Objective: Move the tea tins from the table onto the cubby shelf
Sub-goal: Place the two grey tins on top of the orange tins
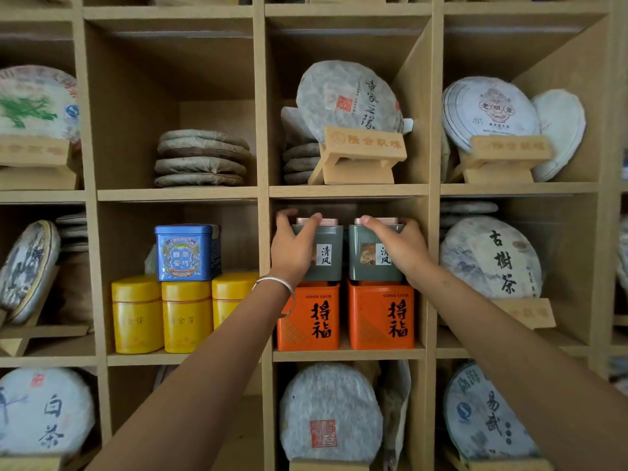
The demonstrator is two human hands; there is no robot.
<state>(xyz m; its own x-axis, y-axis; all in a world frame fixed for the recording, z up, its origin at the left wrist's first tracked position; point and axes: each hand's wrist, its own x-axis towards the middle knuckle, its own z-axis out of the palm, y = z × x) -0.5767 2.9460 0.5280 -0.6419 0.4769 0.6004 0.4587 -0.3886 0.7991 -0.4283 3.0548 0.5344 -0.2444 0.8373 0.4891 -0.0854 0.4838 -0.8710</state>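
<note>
Left cubby: three yellow cylindrical tins (163, 312) stand in a row on the wooden cubby shelf (348, 355), with a blue square tin (185, 253) stacked on the middle of them; no hand is near.

Left hand (294, 248): grasping the left grey-green square metal tin (324, 254), fingers hooked over its pink lid and left top corner, palm against its front face; a silver bangle (275, 282) sits at the wrist.

Left tin's place: upright in the centre cubby, resting on the left orange square tin (309, 316), long axis vertical.

Gap between tins: the two grey-green tins stand just beside each other, label sides facing out.

Right tin's place: the right grey-green square metal tin (373, 254) stands upright on the right orange square tin (382, 314).

Right hand (396, 246): grasping that tin, fingers curled over its lid, palm covering its right front edge.

Relation that matters: each tin lies straight ahead of its own hand, deeper into the cubby; neither arm crosses.

Judgement: both tins look seated, so letting go and drawing straight back seems the likely next move.
</note>
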